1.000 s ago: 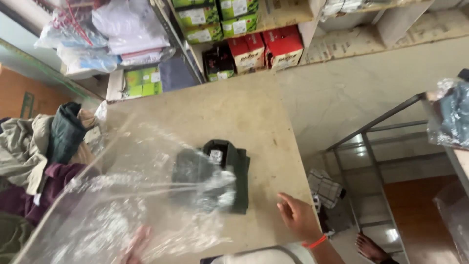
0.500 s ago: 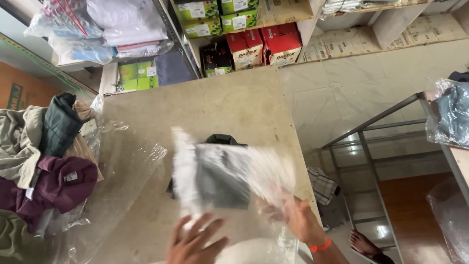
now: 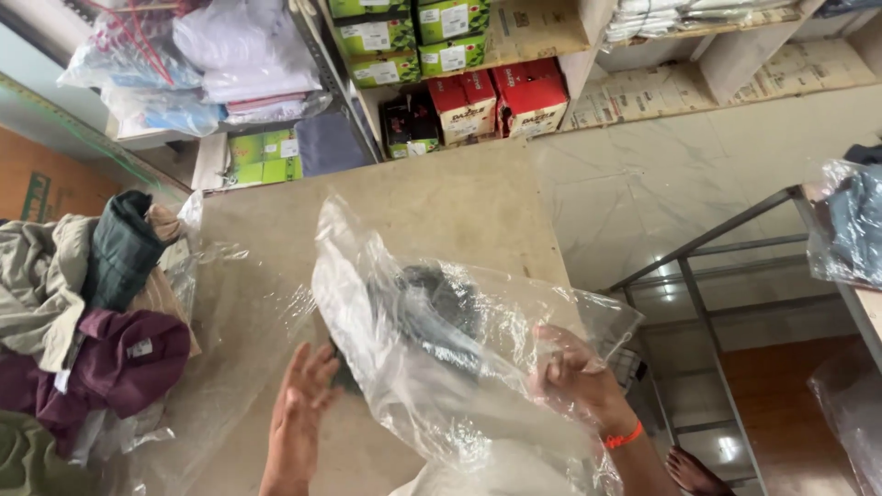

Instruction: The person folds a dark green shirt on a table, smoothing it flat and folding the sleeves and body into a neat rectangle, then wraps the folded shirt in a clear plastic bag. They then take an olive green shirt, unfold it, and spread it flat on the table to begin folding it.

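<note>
A clear plastic bag (image 3: pixel 404 312) is lifted over the table, held up by my right hand (image 3: pixel 579 381), which grips its right edge; an orange band circles that wrist. A dark folded garment (image 3: pixel 441 312) shows through the plastic, lying on the beige table (image 3: pixel 432 202). My left hand (image 3: pixel 299 413) is raised flat with fingers spread, at the bag's lower left edge, touching or just beside it.
Piled clothes (image 3: pixel 83 312), green, beige and maroon, lie at the table's left with loose plastic sheets (image 3: pixel 230 312). Shelves behind hold red boxes (image 3: pixel 501 96), green boxes (image 3: pixel 404 37) and bagged cloth (image 3: pixel 211 55). A metal rack (image 3: pixel 698 266) stands right.
The bag has been raised and turned upright over the dark garment. My left hand moved up to its left edge and my right hand closed on its right side.
</note>
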